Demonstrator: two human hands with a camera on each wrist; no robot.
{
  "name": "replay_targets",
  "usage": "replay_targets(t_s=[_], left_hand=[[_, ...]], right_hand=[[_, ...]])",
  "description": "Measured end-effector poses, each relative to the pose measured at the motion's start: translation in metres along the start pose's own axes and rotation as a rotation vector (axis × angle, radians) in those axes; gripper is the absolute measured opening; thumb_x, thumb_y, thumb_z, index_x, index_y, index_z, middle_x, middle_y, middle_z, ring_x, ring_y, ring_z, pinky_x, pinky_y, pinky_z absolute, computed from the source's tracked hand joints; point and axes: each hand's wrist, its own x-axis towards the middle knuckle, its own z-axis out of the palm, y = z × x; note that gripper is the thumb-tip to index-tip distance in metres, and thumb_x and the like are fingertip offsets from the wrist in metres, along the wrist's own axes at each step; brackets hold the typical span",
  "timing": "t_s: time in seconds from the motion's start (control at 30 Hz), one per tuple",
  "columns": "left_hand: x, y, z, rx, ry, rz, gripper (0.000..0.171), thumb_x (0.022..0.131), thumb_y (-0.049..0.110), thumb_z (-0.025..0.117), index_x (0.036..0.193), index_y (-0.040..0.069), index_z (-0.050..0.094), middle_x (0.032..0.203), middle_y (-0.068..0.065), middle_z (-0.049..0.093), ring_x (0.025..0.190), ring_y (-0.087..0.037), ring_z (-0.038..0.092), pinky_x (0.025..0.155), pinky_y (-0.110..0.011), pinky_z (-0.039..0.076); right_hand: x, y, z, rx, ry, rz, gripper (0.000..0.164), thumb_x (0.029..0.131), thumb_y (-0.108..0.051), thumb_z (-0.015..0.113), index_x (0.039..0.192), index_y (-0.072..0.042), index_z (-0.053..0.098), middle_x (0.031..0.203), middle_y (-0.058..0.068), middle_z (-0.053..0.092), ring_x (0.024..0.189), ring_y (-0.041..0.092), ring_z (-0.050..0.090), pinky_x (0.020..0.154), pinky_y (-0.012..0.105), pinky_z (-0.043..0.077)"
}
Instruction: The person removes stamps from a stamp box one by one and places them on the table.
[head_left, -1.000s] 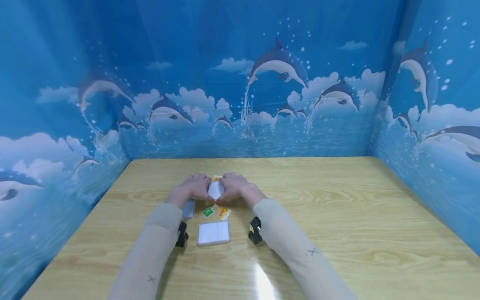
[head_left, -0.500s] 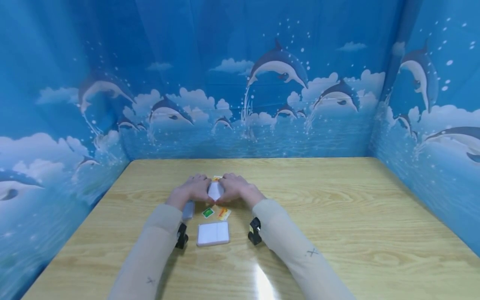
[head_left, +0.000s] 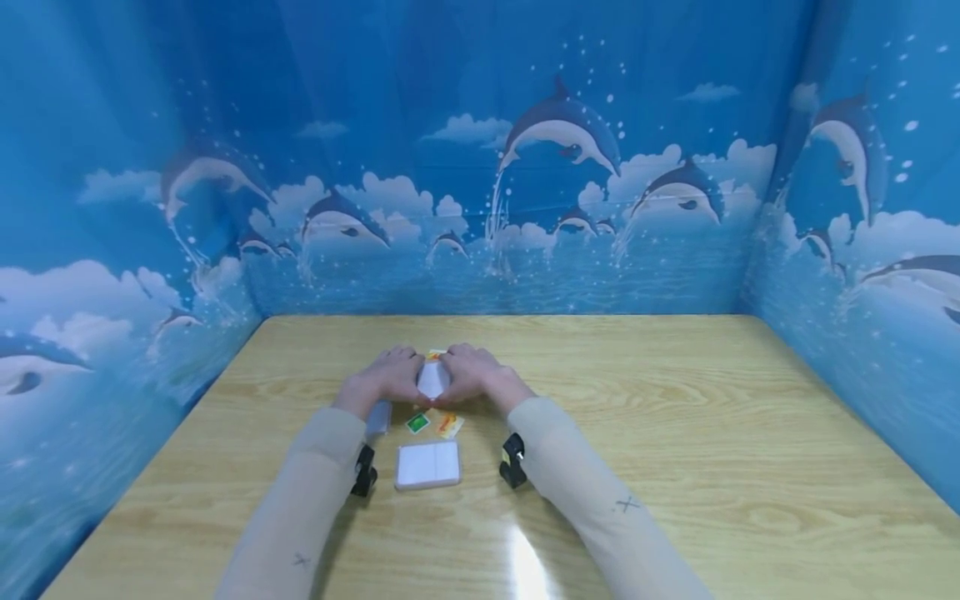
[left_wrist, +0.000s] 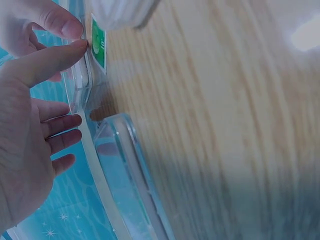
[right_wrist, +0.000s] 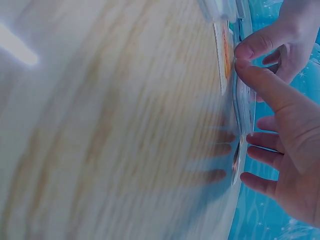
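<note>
Both hands hold a shallow clear plastic box (head_left: 432, 381) with a whitish face, flat on the wooden table. My left hand (head_left: 387, 375) is at its left side and my right hand (head_left: 474, 373) at its right. The two thumbs meet at the near edge, as the left wrist view shows, with the box (left_wrist: 80, 82) behind them. Fingers go round its sides; some fingertips are hidden. Nearer lie a small green card (head_left: 417, 423) and an orange-yellow card (head_left: 450, 425). Another orange-yellow card (head_left: 436, 354) shows partly beyond the box.
A second clear box (head_left: 428, 465) with white contents lies nearer, between the forearms. A third clear box (head_left: 378, 418) is beside the left wrist, partly covered by it. Dolphin-printed blue curtains (head_left: 480, 275) enclose the far and side edges of the table (head_left: 637, 417).
The head view has shifted very slightly. Both hands stay on the box, and the cards and other boxes lie as before.
</note>
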Motion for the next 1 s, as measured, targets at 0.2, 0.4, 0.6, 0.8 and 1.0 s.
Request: replay_targets(t_s=[0.2, 0.4, 0.6, 0.8, 1.0], left_hand=[[0.0030, -0.0011, 0.0020, 0.004, -0.005, -0.008, 0.080, 0.072, 0.051, 0.070, 0.133, 0.005, 0.046, 0.119, -0.010, 0.048, 0.107, -0.025, 0.041, 0.096, -0.043, 0.033], [0.0015, -0.0004, 0.0006, -0.017, -0.013, -0.006, 0.078, 0.073, 0.049, 0.070, 0.132, 0.004, 0.046, 0.120, -0.011, 0.049, 0.107, -0.025, 0.043, 0.098, -0.045, 0.032], [0.0037, -0.0014, 0.0021, 0.002, -0.037, -0.012, 0.080, 0.072, 0.053, 0.069, 0.133, 0.005, 0.046, 0.122, -0.010, 0.048, 0.108, -0.024, 0.043, 0.098, -0.043, 0.032], [0.0019, -0.0015, 0.0012, -0.018, -0.029, -0.005, 0.080, 0.071, 0.052, 0.071, 0.131, 0.004, 0.047, 0.121, -0.011, 0.049, 0.108, -0.026, 0.043, 0.098, -0.045, 0.032], [-0.0004, -0.0015, -0.0004, -0.021, -0.018, 0.010, 0.081, 0.071, 0.053, 0.070, 0.131, 0.004, 0.047, 0.123, -0.012, 0.048, 0.109, -0.027, 0.043, 0.099, -0.046, 0.031]], right_hand=[[0.0009, 0.0015, -0.0008, 0.004, -0.004, -0.003, 0.085, 0.073, -0.060, 0.067, 0.137, -0.010, 0.043, 0.130, 0.006, 0.046, 0.111, 0.018, 0.045, 0.093, 0.036, 0.039], [0.0011, 0.0016, -0.0011, -0.007, -0.012, -0.007, 0.084, 0.073, -0.060, 0.066, 0.137, -0.009, 0.044, 0.132, 0.007, 0.045, 0.114, 0.019, 0.044, 0.095, 0.037, 0.039], [0.0023, 0.0029, 0.0014, -0.024, -0.022, -0.010, 0.081, 0.074, -0.059, 0.066, 0.135, -0.009, 0.046, 0.129, 0.007, 0.047, 0.111, 0.019, 0.046, 0.093, 0.036, 0.040], [0.0039, 0.0044, 0.0038, -0.032, -0.023, -0.011, 0.081, 0.075, -0.061, 0.064, 0.135, -0.010, 0.045, 0.130, 0.006, 0.046, 0.112, 0.019, 0.045, 0.095, 0.038, 0.039], [0.0038, 0.0053, 0.0035, -0.091, -0.001, -0.035, 0.081, 0.075, -0.064, 0.061, 0.134, -0.010, 0.046, 0.129, 0.006, 0.047, 0.111, 0.018, 0.045, 0.093, 0.036, 0.040]])
